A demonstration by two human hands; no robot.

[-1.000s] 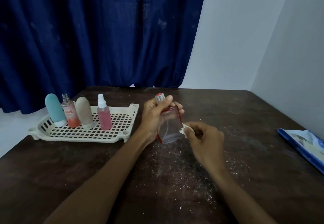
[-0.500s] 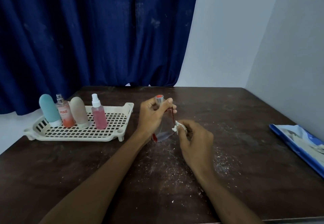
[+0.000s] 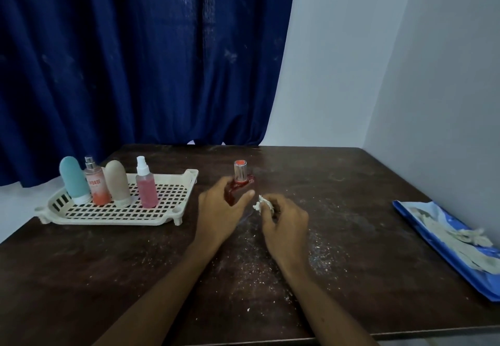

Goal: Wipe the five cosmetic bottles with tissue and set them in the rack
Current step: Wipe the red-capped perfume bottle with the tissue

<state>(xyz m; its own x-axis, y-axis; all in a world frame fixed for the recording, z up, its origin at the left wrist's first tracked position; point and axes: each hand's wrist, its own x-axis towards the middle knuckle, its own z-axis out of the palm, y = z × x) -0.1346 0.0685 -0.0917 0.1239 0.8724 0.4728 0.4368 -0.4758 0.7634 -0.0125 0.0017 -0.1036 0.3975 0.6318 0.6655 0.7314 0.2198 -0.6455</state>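
Head: four bottles (image 3: 147,188) in rack (image 3: 116,221).

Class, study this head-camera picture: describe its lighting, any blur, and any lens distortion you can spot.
Head view: dim, even light, no hard shadows on the table; the right hand and tissue are slightly motion-blurred, the bottles in the rack sharper; the held perfume bottle has a clear body that nearly vanishes against dark wood; the wide lens bows the edge of the curtain.
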